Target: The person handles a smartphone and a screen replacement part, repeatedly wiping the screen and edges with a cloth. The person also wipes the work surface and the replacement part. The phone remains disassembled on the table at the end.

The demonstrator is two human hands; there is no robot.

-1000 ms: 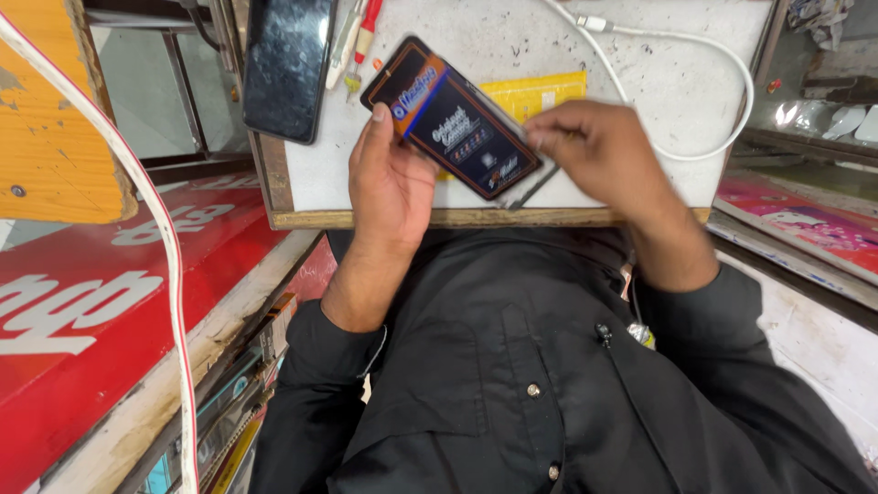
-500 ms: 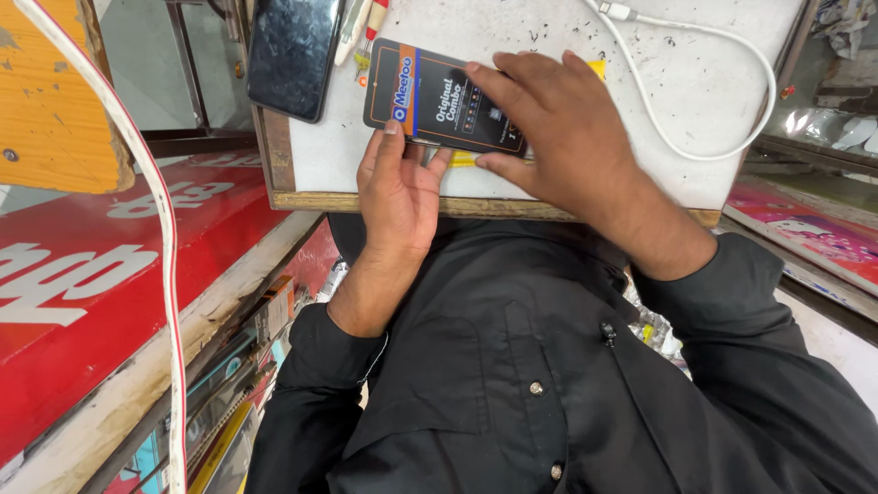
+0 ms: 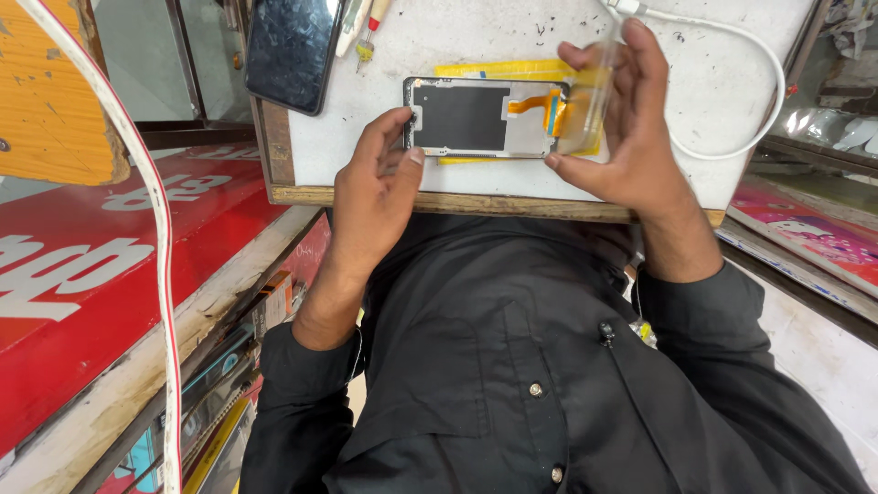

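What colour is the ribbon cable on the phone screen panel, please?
Orange, on the ribbon cable in the head view.

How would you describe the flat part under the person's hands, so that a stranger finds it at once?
On the white worktop, between the left hand and right hand, lies a flat phone screen panel. Unlike the whole dark phone at the corner, it shows a bare back with an orange ribbon cable.

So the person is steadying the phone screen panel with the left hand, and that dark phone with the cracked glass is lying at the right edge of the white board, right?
Not quite. In the head view the left hand does steady the screen panel, but the dark phone lies at the left edge of the white board, not the right.
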